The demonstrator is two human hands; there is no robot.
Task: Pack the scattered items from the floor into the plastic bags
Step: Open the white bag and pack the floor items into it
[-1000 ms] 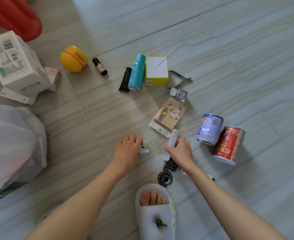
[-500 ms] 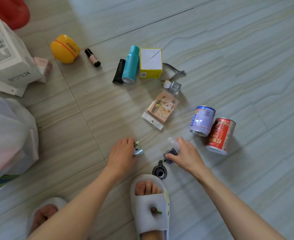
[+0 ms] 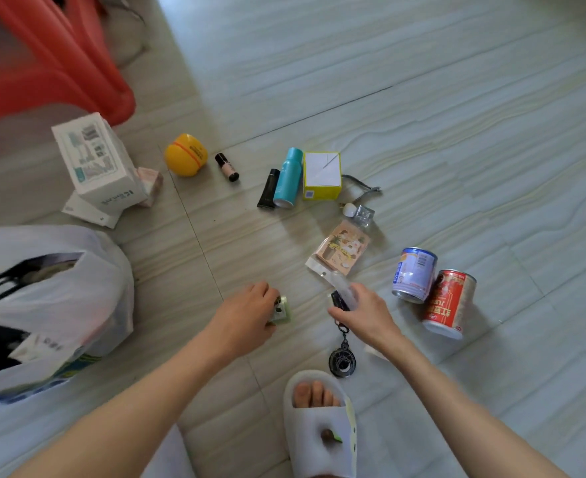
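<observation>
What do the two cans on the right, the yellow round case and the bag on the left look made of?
Blue can and red can: likely metal, with silvery rims and printed labels. Yellow round case: glossy hard plastic, judging by its sheen. Bag: thin translucent white plastic film, crinkled, contents showing through.

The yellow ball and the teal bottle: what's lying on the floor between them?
In the head view, a small dark-capped vial and a black tube lie between the yellow ball and the teal bottle.
</observation>
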